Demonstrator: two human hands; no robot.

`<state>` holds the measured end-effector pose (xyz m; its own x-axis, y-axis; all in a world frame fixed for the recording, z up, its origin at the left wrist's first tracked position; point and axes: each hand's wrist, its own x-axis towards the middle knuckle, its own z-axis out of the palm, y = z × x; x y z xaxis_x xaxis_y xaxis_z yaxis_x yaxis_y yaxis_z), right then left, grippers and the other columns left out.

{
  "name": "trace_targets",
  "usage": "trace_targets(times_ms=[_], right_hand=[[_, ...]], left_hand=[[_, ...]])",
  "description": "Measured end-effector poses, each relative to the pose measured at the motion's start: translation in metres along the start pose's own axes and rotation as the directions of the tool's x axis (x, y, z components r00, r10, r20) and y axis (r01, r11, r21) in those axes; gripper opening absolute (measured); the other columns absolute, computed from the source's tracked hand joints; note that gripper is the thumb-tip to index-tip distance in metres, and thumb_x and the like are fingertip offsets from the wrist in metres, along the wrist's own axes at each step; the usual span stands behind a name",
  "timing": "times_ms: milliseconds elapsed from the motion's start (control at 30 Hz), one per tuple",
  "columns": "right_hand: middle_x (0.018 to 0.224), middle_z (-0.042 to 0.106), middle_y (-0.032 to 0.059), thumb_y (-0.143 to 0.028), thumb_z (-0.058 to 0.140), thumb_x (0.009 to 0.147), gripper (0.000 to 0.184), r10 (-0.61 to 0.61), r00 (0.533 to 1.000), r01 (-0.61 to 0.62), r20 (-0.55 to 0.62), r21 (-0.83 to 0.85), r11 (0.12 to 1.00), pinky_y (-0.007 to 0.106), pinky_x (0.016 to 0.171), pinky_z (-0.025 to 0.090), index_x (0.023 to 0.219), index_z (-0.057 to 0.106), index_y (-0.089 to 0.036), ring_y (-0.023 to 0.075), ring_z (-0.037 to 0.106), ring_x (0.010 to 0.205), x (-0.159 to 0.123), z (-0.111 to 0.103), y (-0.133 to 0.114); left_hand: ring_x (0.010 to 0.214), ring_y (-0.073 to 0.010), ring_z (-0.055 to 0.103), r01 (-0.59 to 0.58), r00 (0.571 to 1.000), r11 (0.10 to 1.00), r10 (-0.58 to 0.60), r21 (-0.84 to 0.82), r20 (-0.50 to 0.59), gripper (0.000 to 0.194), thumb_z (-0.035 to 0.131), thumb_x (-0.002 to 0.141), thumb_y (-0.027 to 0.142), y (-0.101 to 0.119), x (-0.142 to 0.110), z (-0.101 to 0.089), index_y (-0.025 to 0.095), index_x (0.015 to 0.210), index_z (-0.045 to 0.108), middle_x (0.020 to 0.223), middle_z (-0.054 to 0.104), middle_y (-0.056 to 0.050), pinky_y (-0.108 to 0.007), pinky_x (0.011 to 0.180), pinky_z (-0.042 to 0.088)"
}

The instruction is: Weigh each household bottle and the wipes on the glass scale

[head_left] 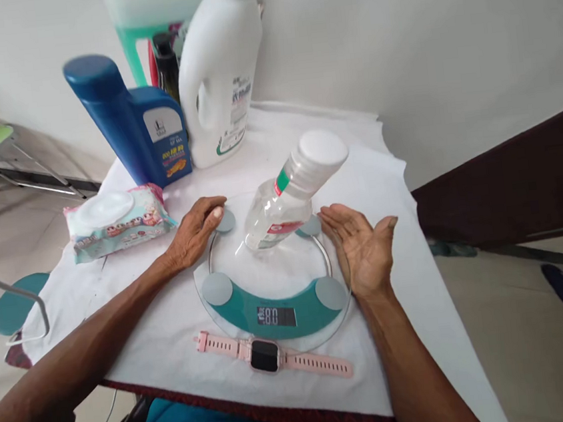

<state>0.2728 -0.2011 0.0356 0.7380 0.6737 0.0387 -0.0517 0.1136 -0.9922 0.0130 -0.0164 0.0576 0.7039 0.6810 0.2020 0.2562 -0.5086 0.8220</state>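
Observation:
A clear glass scale (274, 285) with a teal band lies on the white cloth. Its small display (276, 316) shows digits. On the glass stands a clear bottle (281, 204) with a white cap and a red and green label, untouched by either hand. My left hand (196, 230) rests at the scale's left edge, fingers stretched out near a round grey pad, holding nothing. At the right edge lies my right hand (363, 249), palm turned up and fingers spread, also without anything in it. A pink-strapped smartwatch (265, 356) is laid flat in front of the scale.
A pack of wipes (119, 221) sits to the left. Behind it stand a blue jug (134, 126), a white detergent bottle (222, 76), a dark pump bottle (166, 65) and a big green-and-clear container (131, 45) near the wall. A teal stool (20, 304) is beyond the table's left side.

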Motion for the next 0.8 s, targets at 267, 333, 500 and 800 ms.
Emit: trace_targets(times_ms=[267,333,500,800], right_hand=[[0.12,0.078,0.0122,-0.102,0.04,0.083,0.087,-0.002,1.0,0.002,-0.004,0.034,0.999,0.054,0.12,0.053,0.109,0.075,-0.026,0.0298,0.073,0.125,0.005,0.001,0.003],[0.12,0.077,0.012,-0.103,0.041,0.083,0.087,-0.001,1.0,0.001,-0.006,0.036,0.999,0.053,0.121,0.053,0.108,0.074,-0.026,0.0296,0.073,0.125,0.007,0.003,0.003],[0.118,0.077,0.0118,-0.105,0.043,0.078,0.09,0.004,1.0,-0.002,-0.028,0.055,0.998,0.054,0.122,0.053,0.104,0.074,-0.025,0.0297,0.073,0.124,0.016,0.011,0.003],[0.115,0.078,0.0104,-0.105,0.045,0.078,0.089,0.032,0.999,-0.03,-0.025,0.066,0.997,0.051,0.121,0.054,0.102,0.078,-0.026,0.0299,0.072,0.124,0.023,0.013,0.004]], left_hand=[[0.129,-0.0297,0.068,-0.002,0.997,0.999,-0.001,-0.036,-0.08,0.062,0.035,0.111,0.065,-0.001,0.002,0.004,0.018,0.135,0.066,0.137,0.072,-0.015,-0.051,0.119,0.05],[0.127,-0.03,0.07,-0.01,0.995,0.997,0.003,-0.071,-0.101,0.061,0.037,0.11,0.067,-0.004,0.005,0.005,0.018,0.134,0.067,0.137,0.072,-0.015,-0.051,0.117,0.052],[0.125,-0.0305,0.073,-0.021,0.99,0.99,0.001,-0.14,-0.142,0.063,0.039,0.108,0.071,-0.013,0.014,0.008,0.019,0.129,0.068,0.136,0.071,-0.016,-0.05,0.114,0.055],[0.128,-0.0306,0.069,-0.038,0.985,0.999,0.032,-0.035,-0.172,0.062,0.036,0.111,0.067,-0.017,0.02,0.007,0.018,0.127,0.069,0.13,0.073,-0.016,-0.05,0.116,0.051]])
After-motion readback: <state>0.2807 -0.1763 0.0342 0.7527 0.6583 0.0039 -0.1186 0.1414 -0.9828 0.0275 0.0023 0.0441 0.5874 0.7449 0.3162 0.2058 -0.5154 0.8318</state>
